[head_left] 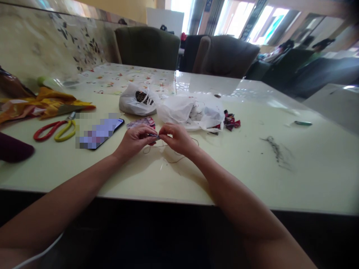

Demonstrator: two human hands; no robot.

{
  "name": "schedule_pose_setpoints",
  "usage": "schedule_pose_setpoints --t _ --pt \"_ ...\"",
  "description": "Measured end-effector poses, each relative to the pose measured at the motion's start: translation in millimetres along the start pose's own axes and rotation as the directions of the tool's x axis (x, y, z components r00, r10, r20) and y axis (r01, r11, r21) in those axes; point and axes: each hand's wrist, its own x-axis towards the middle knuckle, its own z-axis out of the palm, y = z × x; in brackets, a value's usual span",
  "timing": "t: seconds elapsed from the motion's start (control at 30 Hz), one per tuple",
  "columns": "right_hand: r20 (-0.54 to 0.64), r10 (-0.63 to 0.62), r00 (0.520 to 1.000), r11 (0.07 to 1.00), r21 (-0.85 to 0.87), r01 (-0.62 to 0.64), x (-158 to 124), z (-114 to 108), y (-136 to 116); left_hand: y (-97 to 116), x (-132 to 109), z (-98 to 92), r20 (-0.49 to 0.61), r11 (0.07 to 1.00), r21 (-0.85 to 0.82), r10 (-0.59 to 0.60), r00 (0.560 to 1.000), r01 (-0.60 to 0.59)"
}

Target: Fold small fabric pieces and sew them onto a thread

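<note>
Fingertips of left hand (136, 138) and right hand (177, 139) meet, pinching a small patterned fabric piece (154, 136) between them; thread (171, 158) trails below, white plastic bag (190, 110) just beyond, phone (99, 133) left.

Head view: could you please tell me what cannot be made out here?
- Small piece pinched between left hand and right hand: too small, covered by fingers.
- Phone screen: blurred out.
- White bag contents: mostly hidden by plastic.
- Dark cloth: cut off by the left edge.
</note>
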Motion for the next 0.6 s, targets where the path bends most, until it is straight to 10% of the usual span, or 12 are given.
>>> schedule_pose_setpoints --t 0.6 --pt "0.004 0.039 0.999 0.99 0.133 -0.039 1.4 0.0 5.1 2.4 -0.7 0.2 0.003 0.992 -0.084 -0.091 0.996 0.09"
